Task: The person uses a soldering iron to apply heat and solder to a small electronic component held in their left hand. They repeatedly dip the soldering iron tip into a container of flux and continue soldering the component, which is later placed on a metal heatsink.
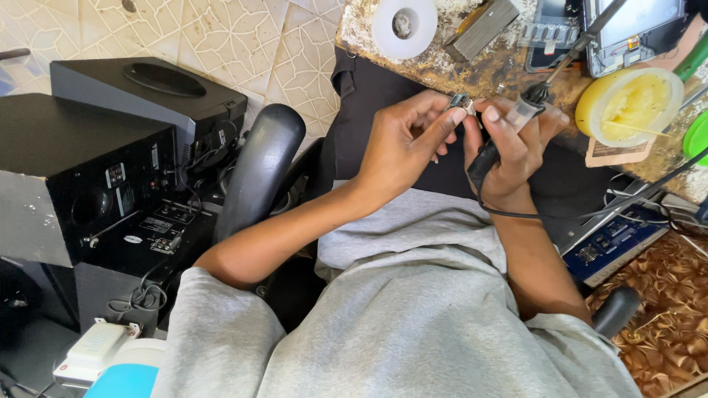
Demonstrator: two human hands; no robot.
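Head view: left hand [402, 144] fingers pinch a small metal part [462, 102]; right hand [512, 151] grips a soldering iron [560, 66].

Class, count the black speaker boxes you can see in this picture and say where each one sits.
2. One large speaker box stands at the left edge; a second speaker box sits behind it, nearer the tiled floor. Others may be hidden out of frame.

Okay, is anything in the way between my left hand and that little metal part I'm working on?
Nothing visible. The left hand already pinches the small metal part at its fingertips, just off the workbench edge. The right hand, holding the soldering iron, touches the part from the other side.
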